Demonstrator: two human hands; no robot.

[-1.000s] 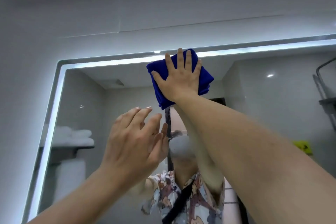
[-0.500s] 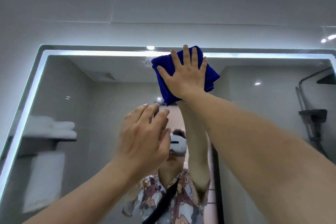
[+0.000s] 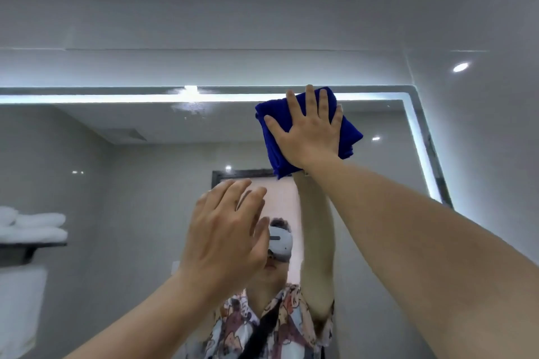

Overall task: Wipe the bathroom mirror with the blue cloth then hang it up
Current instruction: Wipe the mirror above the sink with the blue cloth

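The bathroom mirror fills the wall ahead, edged by a lit strip along its top and right side. A folded blue cloth lies flat against the glass near the mirror's upper right corner. My right hand presses on the cloth with fingers spread, arm stretched up from the lower right. My left hand hovers lower, near the middle of the glass, fingers apart and holding nothing. The mirror reflects a person with raised arms.
Smeared wet marks show on the glass near the top edge. White folded towels on a shelf appear reflected at the left. Grey tiled wall surrounds the mirror, with a ceiling spotlight at the upper right.
My right hand has slid the cloth rightward along the mirror's top edge toward the upper right corner. My left hand stays raised and empty near the middle.
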